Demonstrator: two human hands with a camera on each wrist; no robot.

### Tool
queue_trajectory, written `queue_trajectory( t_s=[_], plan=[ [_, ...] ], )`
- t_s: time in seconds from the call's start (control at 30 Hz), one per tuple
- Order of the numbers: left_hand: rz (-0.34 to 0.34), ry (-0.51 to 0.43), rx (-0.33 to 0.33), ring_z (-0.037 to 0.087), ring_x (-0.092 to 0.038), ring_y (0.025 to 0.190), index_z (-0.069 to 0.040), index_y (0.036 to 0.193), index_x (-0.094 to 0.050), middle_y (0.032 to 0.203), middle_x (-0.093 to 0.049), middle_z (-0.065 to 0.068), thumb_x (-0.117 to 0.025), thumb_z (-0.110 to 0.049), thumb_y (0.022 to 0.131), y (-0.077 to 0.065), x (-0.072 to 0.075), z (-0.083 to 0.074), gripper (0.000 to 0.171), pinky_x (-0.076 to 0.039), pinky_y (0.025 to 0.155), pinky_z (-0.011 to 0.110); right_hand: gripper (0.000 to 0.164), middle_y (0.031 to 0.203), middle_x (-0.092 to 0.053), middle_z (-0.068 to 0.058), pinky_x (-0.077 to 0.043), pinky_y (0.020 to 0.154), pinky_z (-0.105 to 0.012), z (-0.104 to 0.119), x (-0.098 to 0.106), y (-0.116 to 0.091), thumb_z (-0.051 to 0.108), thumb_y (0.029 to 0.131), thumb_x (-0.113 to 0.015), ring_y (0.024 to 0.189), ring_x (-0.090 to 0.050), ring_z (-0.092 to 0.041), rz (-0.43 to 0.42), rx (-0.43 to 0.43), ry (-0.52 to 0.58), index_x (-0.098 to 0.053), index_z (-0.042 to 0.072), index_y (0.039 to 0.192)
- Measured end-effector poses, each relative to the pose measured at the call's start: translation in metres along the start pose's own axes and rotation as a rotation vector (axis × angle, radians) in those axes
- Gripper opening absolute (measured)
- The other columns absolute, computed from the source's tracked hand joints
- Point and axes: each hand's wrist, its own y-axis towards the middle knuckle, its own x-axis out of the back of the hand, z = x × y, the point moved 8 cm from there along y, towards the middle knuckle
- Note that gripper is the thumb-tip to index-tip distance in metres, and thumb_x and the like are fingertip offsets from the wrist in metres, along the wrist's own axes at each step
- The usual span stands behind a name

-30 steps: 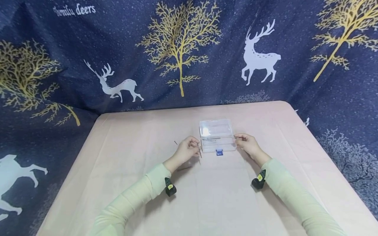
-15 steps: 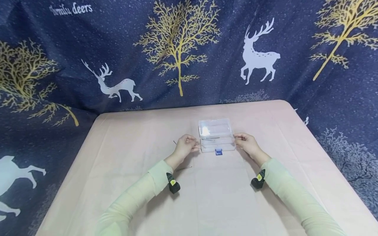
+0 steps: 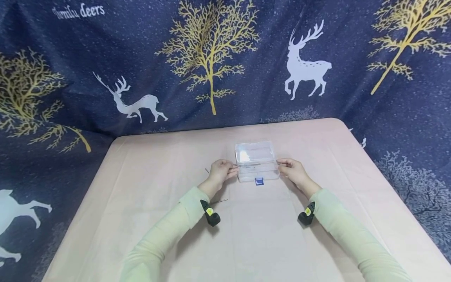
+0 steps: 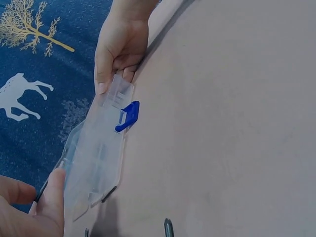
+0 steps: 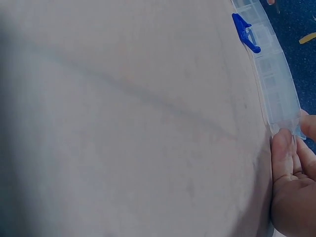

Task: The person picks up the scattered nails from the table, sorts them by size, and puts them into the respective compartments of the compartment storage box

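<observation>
A clear plastic case point(image 3: 266, 175) with a blue latch point(image 3: 259, 181) lies on the table, its lid point(image 3: 255, 152) tipped back. Thin metal rods point(image 3: 249, 167) show at its back compartment. My left hand point(image 3: 219, 173) is at the case's left end, pinching a thin dark rod point(image 4: 42, 190) between thumb and finger; how far that rod reaches into the case is hard to tell. At the other end, my right hand point(image 3: 293, 171) holds the case's side, thumb above and fingers against the wall, as the right wrist view shows.
One loose rod point(image 3: 220, 201) lies on the table below my left hand. Another rod point(image 3: 207, 170) pokes out left of that hand. The pale cloth-covered table point(image 3: 267, 235) ends at the back against a dark blue curtain point(image 3: 190, 90) printed with deer and trees.
My left hand has shifted slightly up, bringing its rod from an upright hang beside the case to its left edge. The right hand stays at the case's side.
</observation>
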Motion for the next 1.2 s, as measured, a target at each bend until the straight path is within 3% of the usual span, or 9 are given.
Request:
queue_trajectory(
  t_s=[0.23, 0.47, 0.7, 0.93, 1.2],
  plan=[
    [-0.039, -0.025, -0.017, 0.025, -0.071, 0.088, 0.011, 0.115, -0.051, 0.108, -0.064, 0.029, -0.047, -0.001, 0.096, 0.005, -0.005, -0.002, 0.023, -0.058, 0.076, 0.025, 0.039, 0.107, -0.060, -0.020, -0.051, 0.066, -0.012, 0.001, 0.001, 0.000, 0.004, 0.090, -0.054, 0.073, -0.057, 0.001, -0.009, -0.008, 0.002, -0.050, -0.010, 0.127],
    [-0.054, -0.008, -0.030, 0.030, -0.069, 0.095, 0.010, 0.116, -0.051, 0.108, -0.065, 0.027, -0.049, -0.001, 0.095, 0.010, -0.016, -0.003, 0.024, -0.057, 0.079, 0.027, 0.040, 0.107, -0.060, -0.021, -0.050, 0.063, -0.013, 0.000, 0.001, 0.000, 0.004, 0.090, -0.053, 0.071, -0.057, 0.000, 0.001, -0.008, 0.003, -0.049, -0.011, 0.127],
    [-0.047, 0.023, -0.050, 0.018, -0.071, 0.078, 0.009, 0.112, -0.053, 0.106, -0.065, 0.026, -0.052, 0.000, 0.093, 0.015, -0.025, -0.003, 0.021, -0.057, 0.078, 0.026, 0.039, 0.105, -0.061, -0.017, -0.051, 0.065, -0.012, 0.001, 0.001, 0.000, 0.004, 0.091, -0.055, 0.072, -0.057, 0.000, -0.005, -0.010, 0.013, -0.050, -0.011, 0.126],
    [-0.027, 0.023, -0.049, 0.022, -0.071, 0.084, 0.010, 0.114, -0.050, 0.109, -0.062, 0.027, -0.050, 0.003, 0.092, 0.017, -0.025, -0.001, 0.023, -0.057, 0.077, 0.025, 0.040, 0.109, -0.059, -0.024, -0.051, 0.066, -0.011, 0.005, -0.001, -0.002, 0.003, 0.090, -0.054, 0.073, -0.057, 0.001, 0.010, 0.004, 0.025, -0.049, -0.013, 0.126],
    [-0.017, 0.041, -0.041, 0.026, -0.070, 0.090, 0.008, 0.118, -0.051, 0.113, -0.061, 0.026, -0.053, 0.002, 0.092, 0.013, -0.022, -0.005, 0.027, -0.057, 0.078, 0.024, 0.041, 0.106, -0.061, -0.016, -0.053, 0.070, -0.012, 0.003, 0.000, -0.001, 0.005, 0.090, -0.055, 0.074, -0.058, 0.000, 0.010, -0.017, 0.027, -0.048, -0.012, 0.127]
  ],
)
